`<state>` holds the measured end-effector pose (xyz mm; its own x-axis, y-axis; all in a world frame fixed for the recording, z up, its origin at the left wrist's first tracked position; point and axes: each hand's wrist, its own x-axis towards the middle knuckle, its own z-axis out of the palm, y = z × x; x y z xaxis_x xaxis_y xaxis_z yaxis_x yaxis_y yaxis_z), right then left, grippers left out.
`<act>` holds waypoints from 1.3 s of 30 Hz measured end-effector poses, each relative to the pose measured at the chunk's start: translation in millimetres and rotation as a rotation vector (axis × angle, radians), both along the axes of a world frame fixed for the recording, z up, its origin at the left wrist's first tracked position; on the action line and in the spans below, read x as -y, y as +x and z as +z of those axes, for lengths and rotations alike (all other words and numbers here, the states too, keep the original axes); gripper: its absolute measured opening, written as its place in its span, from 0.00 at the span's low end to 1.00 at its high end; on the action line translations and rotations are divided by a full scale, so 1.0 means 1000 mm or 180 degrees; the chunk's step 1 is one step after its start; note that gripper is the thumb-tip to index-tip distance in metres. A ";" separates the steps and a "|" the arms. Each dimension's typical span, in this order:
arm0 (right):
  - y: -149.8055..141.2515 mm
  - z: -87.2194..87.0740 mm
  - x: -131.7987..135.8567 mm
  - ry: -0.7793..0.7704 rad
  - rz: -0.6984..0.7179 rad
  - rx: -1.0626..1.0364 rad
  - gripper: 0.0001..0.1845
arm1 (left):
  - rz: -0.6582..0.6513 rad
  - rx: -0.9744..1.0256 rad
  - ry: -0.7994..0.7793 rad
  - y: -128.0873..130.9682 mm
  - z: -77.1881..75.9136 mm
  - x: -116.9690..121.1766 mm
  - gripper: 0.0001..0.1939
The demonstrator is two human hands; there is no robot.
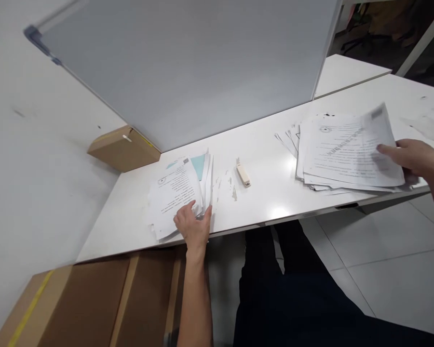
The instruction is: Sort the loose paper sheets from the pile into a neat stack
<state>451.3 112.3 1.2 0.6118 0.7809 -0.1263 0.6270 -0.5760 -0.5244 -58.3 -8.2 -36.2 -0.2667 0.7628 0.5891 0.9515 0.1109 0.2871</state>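
At the left of the white desk, my left hand (192, 225) is on the near edge of a loose stack of printed papers (175, 195). Its thumb lies against the right side, and some sheets bend up between thumb and fingers. A light-blue sheet (198, 166) peeks out of that stack. My right hand (414, 155) grips the right edge of a printed sheet (350, 149), thumb on top, fingers hidden underneath. The sheet's upper right corner curls up over a pile of more papers (320, 185). Between the two stacks lies a small cream-coloured stapler (243, 174).
A large whiteboard (210, 72) leans at the back of the desk (264, 144). A small cardboard box (130, 147) stands in the left corner by the wall. Larger cardboard boxes (83, 303) are below the desk's front edge at left.
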 end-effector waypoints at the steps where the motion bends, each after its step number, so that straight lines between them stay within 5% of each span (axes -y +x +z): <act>1: -0.003 0.000 0.003 -0.0001 -0.0023 0.0309 0.33 | 0.0038 -0.0058 -0.0128 -0.003 0.000 -0.003 0.22; 5: -0.024 0.006 0.029 0.0627 0.0123 0.0916 0.39 | 0.0097 0.0188 -0.0284 -0.010 -0.003 -0.013 0.11; 10: -0.086 0.003 0.066 0.1079 0.0984 0.0787 0.22 | 0.0373 0.1432 0.0139 -0.006 0.001 -0.010 0.14; 14: -0.164 -0.008 0.090 0.1013 0.2205 -0.0967 0.17 | 0.0400 0.1641 0.0626 0.016 0.003 0.002 0.15; 17: -0.224 -0.016 0.100 0.0565 0.2601 -0.2547 0.18 | 0.0021 0.1281 0.0716 0.040 0.002 0.016 0.11; 19: -0.256 -0.018 0.102 0.0161 0.2585 -0.3677 0.21 | -0.0608 0.0817 0.0765 0.055 0.000 0.026 0.07; 22: -0.286 -0.020 0.104 -0.0313 0.2375 -0.4811 0.25 | -0.1902 0.0113 0.0680 0.074 -0.003 0.041 0.14; 25: -0.292 -0.025 0.108 -0.0337 0.2184 -0.5204 0.19 | -0.2599 -0.0235 0.0426 0.089 -0.009 0.053 0.20; 32: -0.250 -0.047 0.112 0.0163 0.1772 -0.4605 0.21 | -0.2842 -0.0192 0.0189 0.090 -0.008 0.064 0.17; 36: -0.212 -0.047 0.110 0.0471 0.1209 -0.4129 0.24 | -0.1526 0.0153 0.0728 0.046 0.003 0.045 0.09; 39: -0.195 -0.046 0.113 0.0273 0.1253 -0.3914 0.25 | -0.0592 0.0055 0.0431 0.010 0.007 0.021 0.06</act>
<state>256.0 -0.6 -44.7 -0.1408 0.9144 -0.3795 -0.1716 -0.4000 -0.9003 -48.2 -29.5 -29.3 -0.1399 0.7142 0.6859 0.9467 -0.1065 0.3040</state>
